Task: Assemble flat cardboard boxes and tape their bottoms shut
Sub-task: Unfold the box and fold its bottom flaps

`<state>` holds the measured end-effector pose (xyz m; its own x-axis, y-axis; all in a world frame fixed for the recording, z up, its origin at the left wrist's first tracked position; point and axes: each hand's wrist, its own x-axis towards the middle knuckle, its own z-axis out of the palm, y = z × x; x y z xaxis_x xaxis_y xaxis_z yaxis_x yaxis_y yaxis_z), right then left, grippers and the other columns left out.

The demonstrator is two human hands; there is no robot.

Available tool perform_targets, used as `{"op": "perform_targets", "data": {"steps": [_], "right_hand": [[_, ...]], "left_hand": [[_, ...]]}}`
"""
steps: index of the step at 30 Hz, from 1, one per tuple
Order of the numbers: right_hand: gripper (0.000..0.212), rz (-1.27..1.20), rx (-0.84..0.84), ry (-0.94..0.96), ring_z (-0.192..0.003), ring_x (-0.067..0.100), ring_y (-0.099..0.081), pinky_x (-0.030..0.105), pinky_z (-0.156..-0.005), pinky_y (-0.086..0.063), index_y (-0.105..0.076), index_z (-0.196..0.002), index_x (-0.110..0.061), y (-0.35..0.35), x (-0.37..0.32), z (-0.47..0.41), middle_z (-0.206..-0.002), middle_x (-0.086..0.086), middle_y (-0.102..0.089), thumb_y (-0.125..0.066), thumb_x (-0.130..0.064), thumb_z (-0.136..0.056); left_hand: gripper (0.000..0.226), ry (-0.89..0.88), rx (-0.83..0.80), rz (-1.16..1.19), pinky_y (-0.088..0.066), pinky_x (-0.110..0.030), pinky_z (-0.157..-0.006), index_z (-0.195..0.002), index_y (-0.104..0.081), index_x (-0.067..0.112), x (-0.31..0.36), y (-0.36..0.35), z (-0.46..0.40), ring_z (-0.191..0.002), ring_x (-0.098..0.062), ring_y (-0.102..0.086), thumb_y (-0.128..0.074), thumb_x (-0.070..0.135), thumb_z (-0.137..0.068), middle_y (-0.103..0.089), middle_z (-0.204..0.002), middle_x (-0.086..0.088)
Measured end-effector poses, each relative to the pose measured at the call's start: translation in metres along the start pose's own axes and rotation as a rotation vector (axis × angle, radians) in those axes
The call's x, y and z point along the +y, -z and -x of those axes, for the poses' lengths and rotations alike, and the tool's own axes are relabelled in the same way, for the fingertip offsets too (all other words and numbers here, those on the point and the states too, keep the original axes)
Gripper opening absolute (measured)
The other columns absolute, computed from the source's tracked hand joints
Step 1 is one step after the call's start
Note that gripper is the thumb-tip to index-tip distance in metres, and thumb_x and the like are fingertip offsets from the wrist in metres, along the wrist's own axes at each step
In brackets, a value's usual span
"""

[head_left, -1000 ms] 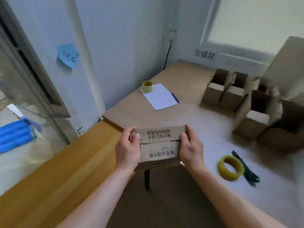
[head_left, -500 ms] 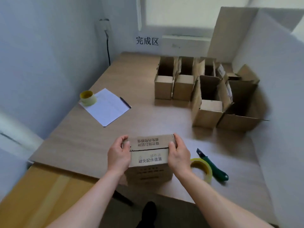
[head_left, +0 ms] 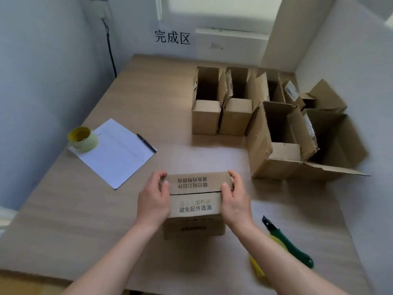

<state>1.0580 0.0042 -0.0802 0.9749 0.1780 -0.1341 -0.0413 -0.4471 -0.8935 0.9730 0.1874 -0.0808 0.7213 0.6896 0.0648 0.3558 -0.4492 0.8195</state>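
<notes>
The person is gripping a small brown cardboard box between both hands, the left hand clasped against one end and the right hand against the other, fingers curling over the far edge while the box is sitting on the pale wood-grain table. The two printed flaps on its upward face are folded shut and meeting at a dark seam, and no tape is showing across that seam, so this box looks formed but not yet sealed. Beyond the held box, toward the far right corner, a cluster of open-topped brown cardboard boxes is standing upright with flaps raised; these are probably finished ones, given the wall lettering above them, though their bottoms are hidden. To the right of the held box a green-handled utility knife is lying on the table, and just beside the knife a yellow roll of tape is peeking out from under the right forearm, too blurred to read clearly. To the left of the held box a white sheet of paper is lying with a dark pen at its edge and a second yellow tape roll on its corner. What seems left is taping this seam, then setting the box with the others.
</notes>
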Motion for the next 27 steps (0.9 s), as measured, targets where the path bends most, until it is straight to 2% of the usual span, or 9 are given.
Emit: {"op": "perform_targets", "data": {"steps": [3,7,10,13,16,19,21,24,27], "right_hand": [[0.031,-0.135,-0.077,-0.03,-0.103,0.015,-0.063,0.047,-0.092,-0.052,-0.047,-0.129,-0.03,0.007,0.002,0.002,-0.117,-0.007,-0.063,-0.05,-0.023,-0.099],[0.027,-0.196,-0.033,-0.044,-0.112,0.002,-0.057,0.033,-0.097,-0.049,-0.052,-0.124,-0.035,0.037,0.028,0.013,-0.122,-0.011,-0.061,-0.054,-0.026,-0.099],[0.031,0.188,-0.033,0.132,-0.1,0.005,-0.059,0.03,-0.089,-0.049,-0.058,-0.11,-0.034,0.086,0.079,0.038,-0.107,-0.015,-0.062,-0.07,-0.023,-0.084],[0.041,0.647,-0.258,0.359,-0.095,0.015,-0.06,0.031,-0.081,-0.049,-0.066,-0.1,-0.028,0.131,0.128,0.063,-0.1,-0.012,-0.062,-0.068,-0.035,-0.06],[0.052,0.789,-0.336,0.46,-0.095,0.027,-0.066,0.039,-0.078,-0.053,-0.072,-0.099,-0.024,0.149,0.151,0.08,-0.103,-0.006,-0.067,-0.071,-0.035,-0.049],[0.044,0.54,-0.204,0.46,-0.1,0.016,-0.06,0.033,-0.085,-0.046,-0.068,-0.106,-0.024,0.14,0.133,0.077,-0.108,-0.011,-0.063,-0.066,-0.045,-0.067],[0.053,0.327,-0.151,0.329,-0.106,0.007,-0.054,0.027,-0.09,-0.042,-0.06,-0.123,-0.025,0.118,0.101,0.064,-0.116,-0.013,-0.057,-0.057,-0.054,-0.079],[0.061,0.091,-0.221,0.069,-0.126,0.006,-0.046,0.033,-0.104,-0.039,-0.034,-0.148,-0.033,0.077,0.051,0.037,-0.141,-0.012,-0.045,-0.046,-0.057,-0.094],[0.061,0.004,-0.312,-0.017,-0.143,0.013,-0.032,0.037,-0.118,-0.027,-0.018,-0.155,-0.033,0.044,0.025,0.014,-0.158,-0.007,-0.03,-0.036,-0.052,-0.101]], "left_hand": [[0.023,-0.115,0.016,-0.031,-0.042,-0.025,-0.085,-0.113,-0.064,0.015,-0.004,-0.002,0.003,-0.096,-0.013,-0.058,-0.053,0.007,-0.094,-0.064,-0.104,0.005],[0.024,-0.113,0.028,-0.018,-0.042,-0.023,-0.086,-0.114,-0.066,0.015,-0.005,-0.001,0.004,-0.097,-0.013,-0.059,-0.054,0.007,-0.094,-0.065,-0.107,0.003],[0.025,-0.082,0.021,-0.006,-0.042,-0.024,-0.088,-0.115,-0.066,0.015,-0.004,-0.001,0.004,-0.097,-0.013,-0.06,-0.054,0.008,-0.095,-0.066,-0.108,0.002],[0.024,-0.067,0.013,-0.004,-0.042,-0.023,-0.087,-0.115,-0.066,0.016,-0.004,-0.001,0.009,-0.096,-0.014,-0.06,-0.054,0.008,-0.095,-0.066,-0.108,0.002],[0.025,-0.063,0.005,-0.011,-0.042,-0.024,-0.088,-0.115,-0.065,0.015,-0.004,-0.002,0.017,-0.097,-0.015,-0.06,-0.054,0.007,-0.095,-0.066,-0.109,0.0],[0.027,-0.066,-0.04,-0.055,-0.042,-0.024,-0.089,-0.116,-0.065,0.014,-0.004,-0.005,0.029,-0.099,-0.016,-0.058,-0.053,0.004,-0.094,-0.064,-0.108,0.001],[0.028,-0.065,-0.041,-0.078,-0.04,-0.023,-0.09,-0.116,-0.064,0.015,-0.004,-0.008,0.037,-0.1,-0.015,-0.057,-0.052,0.003,-0.094,-0.06,-0.107,0.003],[0.028,-0.04,-0.005,-0.074,-0.039,-0.022,-0.092,-0.118,-0.064,0.012,-0.002,-0.014,0.04,-0.103,-0.017,-0.057,-0.052,0.002,-0.094,-0.059,-0.111,0.002],[0.03,-0.019,-0.01,-0.051,-0.037,-0.021,-0.093,-0.121,-0.063,0.013,0.001,-0.018,0.039,-0.108,-0.018,-0.057,-0.052,0.004,-0.095,-0.06,-0.116,-0.002]]}}
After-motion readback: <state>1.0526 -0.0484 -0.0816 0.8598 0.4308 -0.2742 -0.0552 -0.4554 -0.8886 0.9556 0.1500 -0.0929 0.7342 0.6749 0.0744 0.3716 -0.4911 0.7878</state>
